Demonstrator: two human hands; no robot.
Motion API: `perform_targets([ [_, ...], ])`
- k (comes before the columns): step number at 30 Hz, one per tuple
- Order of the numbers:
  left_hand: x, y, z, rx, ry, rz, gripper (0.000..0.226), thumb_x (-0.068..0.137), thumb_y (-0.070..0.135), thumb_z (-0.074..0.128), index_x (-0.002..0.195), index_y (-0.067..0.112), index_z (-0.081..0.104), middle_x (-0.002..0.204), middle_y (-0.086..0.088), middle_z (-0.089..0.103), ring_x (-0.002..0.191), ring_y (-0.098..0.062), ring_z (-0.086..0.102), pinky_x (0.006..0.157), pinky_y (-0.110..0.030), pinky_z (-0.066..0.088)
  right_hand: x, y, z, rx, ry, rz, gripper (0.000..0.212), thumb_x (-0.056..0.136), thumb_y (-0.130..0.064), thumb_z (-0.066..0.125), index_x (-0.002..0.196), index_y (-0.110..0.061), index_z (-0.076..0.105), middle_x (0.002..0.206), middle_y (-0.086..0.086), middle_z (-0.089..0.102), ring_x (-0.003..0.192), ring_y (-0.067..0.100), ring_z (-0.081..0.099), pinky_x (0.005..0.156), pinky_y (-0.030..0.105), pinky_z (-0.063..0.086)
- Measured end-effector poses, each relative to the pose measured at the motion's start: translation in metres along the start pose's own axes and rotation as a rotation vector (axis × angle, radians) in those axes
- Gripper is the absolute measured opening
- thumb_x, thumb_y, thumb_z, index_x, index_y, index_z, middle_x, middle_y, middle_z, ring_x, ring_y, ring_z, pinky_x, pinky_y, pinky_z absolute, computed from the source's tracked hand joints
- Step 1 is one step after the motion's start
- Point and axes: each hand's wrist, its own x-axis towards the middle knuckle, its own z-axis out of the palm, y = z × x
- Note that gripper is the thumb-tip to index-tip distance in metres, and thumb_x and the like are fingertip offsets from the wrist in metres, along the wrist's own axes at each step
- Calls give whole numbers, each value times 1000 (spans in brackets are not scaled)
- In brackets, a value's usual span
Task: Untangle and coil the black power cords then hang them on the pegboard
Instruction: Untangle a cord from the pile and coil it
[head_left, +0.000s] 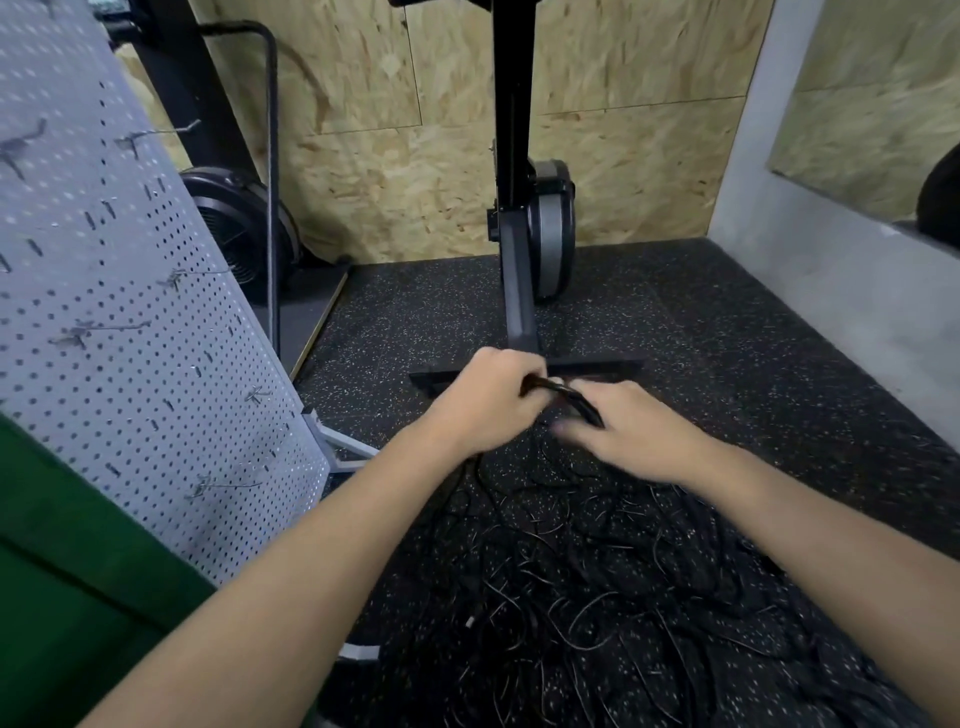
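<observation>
A tangled heap of black power cords (613, 582) lies on the speckled rubber floor below my arms. My left hand (483, 405) grips a small bundle of black cord (566, 397) lifted above the heap. My right hand (628, 426) is blurred and holds the same bundle from the right, its fingers around the strands. Strands trail down from the bundle into the heap. The grey pegboard (119, 322) stands at the left, tilted in view, with several bare metal hooks (228, 486) sticking out.
A black exercise machine (524, 218) with a T-shaped base (597, 369) stands just behind my hands. A black fan unit (234, 228) sits behind the pegboard. A chipboard wall closes the back, a grey wall the right. Something green (67, 571) fills the lower left.
</observation>
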Motion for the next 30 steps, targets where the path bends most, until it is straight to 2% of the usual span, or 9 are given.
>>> perform_targets([
  [1,2,0,1,-23,13,2,20,99,18,66,79,19,65,66,14,58,56,-1,50,53,-16,32,0,-4,-1,67,37,-17,10,104,-34,60,104,-25,65,98,-3,75,89,16,71,78,32,55],
  [4,-9,-22,10,-220,-53,-135,19,104,30,64,88,23,71,70,12,64,51,-2,46,51,-17,34,-4,-10,-19,202,111,6,25,109,-30,49,88,-23,61,69,-2,61,61,18,55,54,28,42],
  [9,-45,-88,48,-239,-325,-509,37,107,45,55,95,21,81,98,2,78,95,-25,72,84,-32,47,-5,-6,-40,411,250,35,23,109,-23,50,95,-10,64,69,7,46,64,22,43,68,38,33],
  [12,-48,-98,36,-297,-257,-538,50,108,53,47,90,17,78,97,-3,79,87,-20,71,82,-36,49,-4,11,-43,259,304,88,25,108,-25,50,89,-16,62,64,1,49,60,21,46,64,37,33],
  [15,-32,-82,10,-437,-64,-546,45,111,45,43,83,13,57,67,3,62,61,-16,65,70,-40,52,-3,30,-43,76,206,211,20,106,-32,56,108,-13,63,83,4,66,69,19,57,63,38,43],
  [20,-3,-29,-20,-314,-8,-293,33,108,34,54,78,21,57,59,11,49,50,-10,44,54,-28,34,-4,19,-28,-76,97,113,109,82,-48,84,165,-26,16,158,-8,45,141,21,46,119,45,37],
  [22,2,-7,-21,-209,-68,-165,24,105,32,59,83,24,64,63,10,55,48,-2,44,50,-25,32,-2,4,-17,-18,82,16,92,85,-48,82,159,-30,31,143,-17,52,128,12,53,110,38,44],
  [25,3,7,-16,-207,-77,-88,14,102,30,64,95,19,70,71,8,62,55,-1,49,54,-24,37,3,-3,-5,98,94,-2,10,102,-41,60,103,-32,63,96,-7,74,87,22,71,76,41,52],
  [30,-18,-35,9,-201,-264,-212,12,103,24,62,93,23,68,91,0,75,84,-18,69,86,-34,54,1,1,-16,278,174,-89,29,110,-31,46,88,-17,56,72,-1,58,68,8,64,82,44,61],
])
